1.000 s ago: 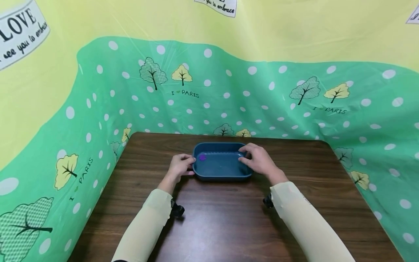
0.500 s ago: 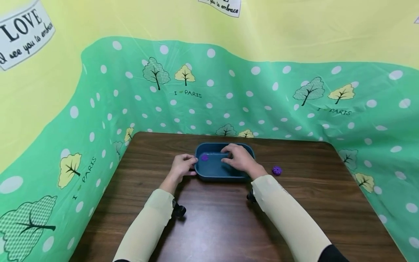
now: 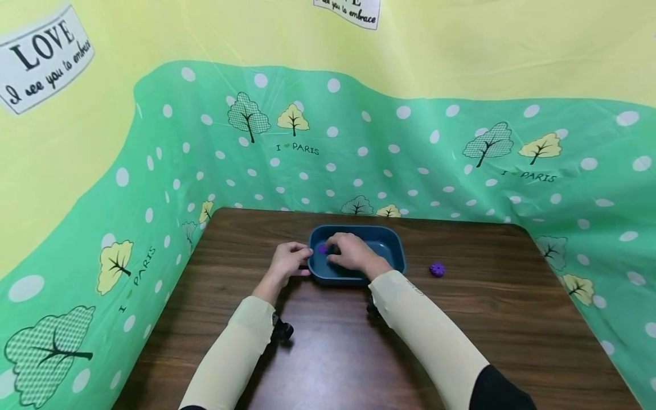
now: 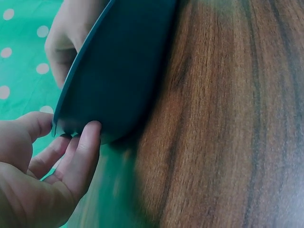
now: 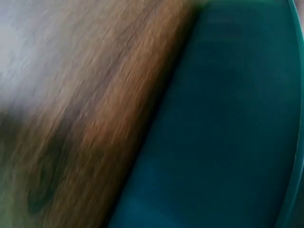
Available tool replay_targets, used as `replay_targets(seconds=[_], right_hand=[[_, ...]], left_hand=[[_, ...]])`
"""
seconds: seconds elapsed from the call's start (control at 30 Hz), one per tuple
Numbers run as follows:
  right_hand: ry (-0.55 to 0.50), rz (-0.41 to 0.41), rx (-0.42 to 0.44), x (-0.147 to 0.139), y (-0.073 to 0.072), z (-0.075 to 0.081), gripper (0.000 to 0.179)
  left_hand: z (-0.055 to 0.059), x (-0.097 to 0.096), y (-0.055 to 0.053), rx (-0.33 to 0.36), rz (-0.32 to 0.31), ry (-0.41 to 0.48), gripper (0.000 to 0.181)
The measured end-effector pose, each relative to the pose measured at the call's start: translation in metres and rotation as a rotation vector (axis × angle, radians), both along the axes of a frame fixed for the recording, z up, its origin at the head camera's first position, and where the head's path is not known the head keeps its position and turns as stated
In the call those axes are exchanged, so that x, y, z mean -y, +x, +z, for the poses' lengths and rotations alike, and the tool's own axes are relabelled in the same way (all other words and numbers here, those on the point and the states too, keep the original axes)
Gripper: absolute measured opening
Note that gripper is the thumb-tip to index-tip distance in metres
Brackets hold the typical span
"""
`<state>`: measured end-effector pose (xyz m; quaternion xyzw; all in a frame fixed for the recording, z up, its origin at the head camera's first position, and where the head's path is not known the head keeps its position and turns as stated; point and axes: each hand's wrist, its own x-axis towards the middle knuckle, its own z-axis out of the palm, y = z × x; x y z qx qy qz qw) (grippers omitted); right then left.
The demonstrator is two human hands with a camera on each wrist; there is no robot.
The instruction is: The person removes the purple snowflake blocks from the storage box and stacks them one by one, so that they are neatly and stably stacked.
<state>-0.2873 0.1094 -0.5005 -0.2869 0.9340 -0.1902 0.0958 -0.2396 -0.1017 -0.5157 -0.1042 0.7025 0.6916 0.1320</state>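
- We see a dark blue tray [image 3: 386, 246] sitting toward the far middle of the brown wooden surface [image 3: 328, 353].
- Our left hand [image 3: 288, 261] is at the tray's left end; in the left wrist view the thumb and fingers [image 4: 84, 152] pinch the tray's rim [image 4: 71, 90], so this grip holds the tray.
- Our right hand [image 3: 350, 253] reaches down inside the tray, its fingers bent near a small purple disc [image 3: 322, 248] that lies in the tray's left part.
- We cannot tell whether the right grip touches or holds that disc; the right wrist view is blurred and shows only the tray wall [image 5: 228, 142] beside the wood.
- A second purple piece [image 3: 437, 269] lies on the surface just right of the tray, apart from it.
- A green and yellow printed cloth [image 3: 410, 154] stands around the surface on three sides.
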Motion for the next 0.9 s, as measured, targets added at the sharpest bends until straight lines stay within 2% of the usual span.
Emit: replay_targets(seconds=[0.2, 0.4, 0.53, 0.67, 0.9], right_hand=[[0.048, 0.031, 0.031, 0.01, -0.001, -0.001, 0.034], [0.13, 0.026, 0.005, 0.017, -0.004, -0.001, 0.033], [0.187, 0.052, -0.011, 0.021, -0.004, -0.001, 0.028], [0.182, 0.061, -0.017, 0.021, -0.003, -0.002, 0.025], [0.14, 0.03, -0.039, 0.017, 0.0, -0.008, 0.02]], left_hand=[[0.002, -0.001, -0.001, -0.006, 0.001, -0.005, 0.026], [0.003, -0.001, -0.002, -0.005, 0.006, -0.015, 0.025], [0.004, -0.001, -0.001, -0.006, 0.009, -0.018, 0.025], [0.003, -0.001, 0.0, 0.003, 0.011, -0.017, 0.026], [0.005, -0.003, 0.004, 0.01, 0.014, -0.02, 0.025]])
